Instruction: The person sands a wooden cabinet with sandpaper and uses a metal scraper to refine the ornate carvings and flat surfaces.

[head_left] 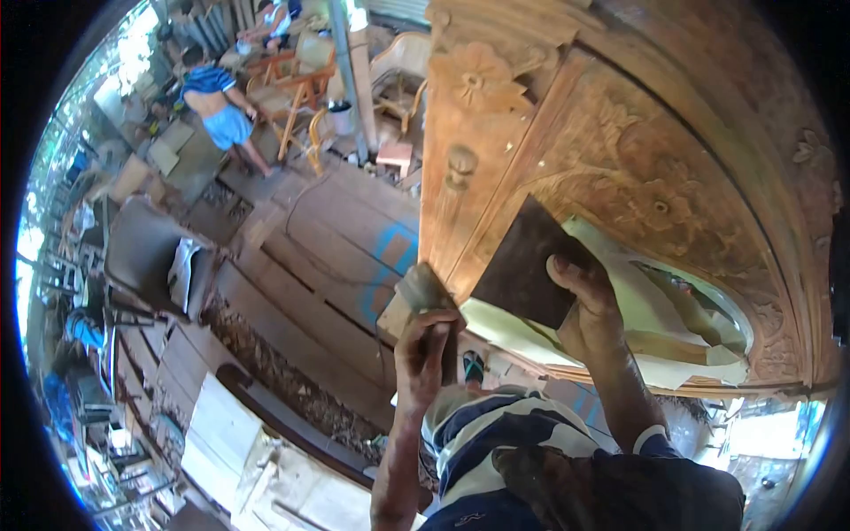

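Observation:
My right hand (589, 305) grips a dark, square sheet of sandpaper (524, 264), thumb pressed flat on its near face. Behind the sheet rises a large carved wooden panel (660, 168) with flower and leaf reliefs. My left hand (425, 350), fingers curled, is closed around a small grey-brown block (427, 290) beside the panel's left edge. Pale greenish sheeting (620, 252) shows in the opening low in the panel, close behind my right hand.
Wooden planks (310, 239) cover the ground on the left. A person in blue shorts (217, 102) stands at the back left near wooden chair frames (305, 84), and another person (276, 19) is farther back. A white board (221, 425) lies at the lower left.

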Demonstrator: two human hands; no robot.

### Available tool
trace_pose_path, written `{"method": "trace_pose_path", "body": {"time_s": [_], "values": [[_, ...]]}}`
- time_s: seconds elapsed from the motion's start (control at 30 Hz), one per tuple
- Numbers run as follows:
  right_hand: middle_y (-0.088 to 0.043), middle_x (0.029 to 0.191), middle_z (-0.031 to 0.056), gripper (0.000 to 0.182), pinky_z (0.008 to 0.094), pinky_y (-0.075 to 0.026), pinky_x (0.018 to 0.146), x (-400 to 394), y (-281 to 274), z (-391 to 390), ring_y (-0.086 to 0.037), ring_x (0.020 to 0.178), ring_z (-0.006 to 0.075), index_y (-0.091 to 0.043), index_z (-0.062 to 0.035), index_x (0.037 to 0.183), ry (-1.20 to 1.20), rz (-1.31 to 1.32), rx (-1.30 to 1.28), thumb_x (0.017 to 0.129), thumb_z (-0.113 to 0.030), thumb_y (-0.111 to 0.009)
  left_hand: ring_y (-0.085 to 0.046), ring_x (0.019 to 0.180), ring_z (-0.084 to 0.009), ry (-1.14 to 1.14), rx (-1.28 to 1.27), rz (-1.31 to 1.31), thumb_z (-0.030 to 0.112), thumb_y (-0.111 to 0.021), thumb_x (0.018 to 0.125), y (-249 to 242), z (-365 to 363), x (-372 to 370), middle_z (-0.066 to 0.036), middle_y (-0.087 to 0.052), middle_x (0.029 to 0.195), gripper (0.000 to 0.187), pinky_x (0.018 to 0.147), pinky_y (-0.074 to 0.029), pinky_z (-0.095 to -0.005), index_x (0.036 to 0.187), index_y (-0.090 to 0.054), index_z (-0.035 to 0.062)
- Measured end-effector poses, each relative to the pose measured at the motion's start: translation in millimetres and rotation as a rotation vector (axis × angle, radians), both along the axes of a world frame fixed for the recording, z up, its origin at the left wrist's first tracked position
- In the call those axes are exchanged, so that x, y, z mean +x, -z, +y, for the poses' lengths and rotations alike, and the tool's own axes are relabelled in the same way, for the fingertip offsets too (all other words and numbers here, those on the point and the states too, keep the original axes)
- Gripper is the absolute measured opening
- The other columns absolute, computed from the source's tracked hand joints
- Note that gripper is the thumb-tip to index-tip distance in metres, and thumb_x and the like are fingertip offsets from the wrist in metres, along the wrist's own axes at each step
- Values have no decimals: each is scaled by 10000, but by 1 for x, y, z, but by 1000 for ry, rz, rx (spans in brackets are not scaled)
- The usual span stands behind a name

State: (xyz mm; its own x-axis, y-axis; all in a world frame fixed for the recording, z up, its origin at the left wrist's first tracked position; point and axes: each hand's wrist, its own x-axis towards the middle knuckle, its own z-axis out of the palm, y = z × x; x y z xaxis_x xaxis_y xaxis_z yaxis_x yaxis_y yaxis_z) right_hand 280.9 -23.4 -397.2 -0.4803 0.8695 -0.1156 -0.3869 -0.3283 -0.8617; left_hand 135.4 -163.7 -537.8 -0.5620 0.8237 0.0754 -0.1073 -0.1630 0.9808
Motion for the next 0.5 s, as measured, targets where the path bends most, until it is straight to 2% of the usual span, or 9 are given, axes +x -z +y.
{"method": "trace_pose_path", "body": {"time_s": [0.07, 0.13, 0.2, 0.23, 0.27, 0.3, 0.4, 0.43, 0.5], "values": [[-720, 1133, 86, 366, 355, -548, 960, 4, 14, 1, -690, 1065, 184, -650, 3, 1233, -15, -21, 9, 888, -78, -740, -605, 1033, -140, 40, -12, -16, 128, -662, 1022, -30, -6, 1, -65, -666, 1103, 169, 895, -500, -303, 1136, -679, 6], [-731, 1090, 87, 325, 352, -544, 913, 13, 24, -1, -675, 1008, 167, -687, 6, 1159, -75, -389, 228, 887, -154, -764, -611, 935, -118, 167, -84, -148, 202, -724, 990, -53, 6, 6, -36, -672, 981, 221, 826, -503, -286, 1072, -701, -2], [-736, 1042, 80, 324, 354, -538, 863, 22, 41, 4, -652, 940, 151, -717, 4, 1095, -100, -679, 286, 882, -229, -789, -590, 731, -89, 189, -184, -224, 284, -769, 952, -44, 9, 14, -12, -655, 820, 307, 642, -476, -271, 1036, -706, -4], [-723, 1019, 66, 292, 349, -534, 864, 30, 74, 8, -639, 923, 150, -713, -7, 1090, 8, -787, 550, 885, -203, -785, -569, 650, -77, 207, -189, -321, 288, -770, 948, -44, 14, 18, -3, -643, 760, 305, 569, -453, -273, 1016, -708, -3], [-727, 1068, 49, 294, 323, -529, 902, 28, 60, 6, -642, 979, 134, -715, -8, 1151, -137, -551, 198, 903, -160, -758, -586, 684, -71, 237, -125, -309, 252, -758, 954, -41, 16, 17, -8, -654, 786, 253, 597, -462, -263, 997, -718, 6], [-723, 1066, 39, 275, 306, -527, 895, 30, 59, 4, -637, 980, 111, -706, 6, 1148, -158, -525, 131, 923, -146, -751, -609, 727, -77, 204, -133, -384, 213, -744, 961, -31, 14, 24, -17, -666, 817, 209, 637, -473, -255, 951, -723, 6], [-704, 1012, 12, 211, 271, -516, 864, 41, 77, 3, -625, 944, 85, -696, -1, 1114, -245, -613, 186, 958, -137, -737, -648, 899, -121, 239, -121, -719, 192, -729, 966, -13, 9, 36, -64, -700, 1008, 282, 846, -520, -300, 1153, -696, -16], [-703, 1014, 11, 216, 265, -515, 861, 44, 79, 2, -625, 947, 81, -691, -1, 1120, -305, -649, 157, 961, -139, -739, -648, 899, -121, 260, -104, -730, 192, -729, 966, 9, 6, 40, -64, -700, 1008, 282, 846, -520, -300, 1153, -696, -16], [-705, 1042, 15, 239, 262, -514, 866, 57, 86, 2, -630, 968, 82, -681, 8, 1130, -331, -600, 94, 963, -149, -747, -421, 552, -60, 157, -101, -431, 199, -728, 997, 54, 6, 54, 51, -525, 708, 165, 483, -338, -267, 897, -608, 144]]}}
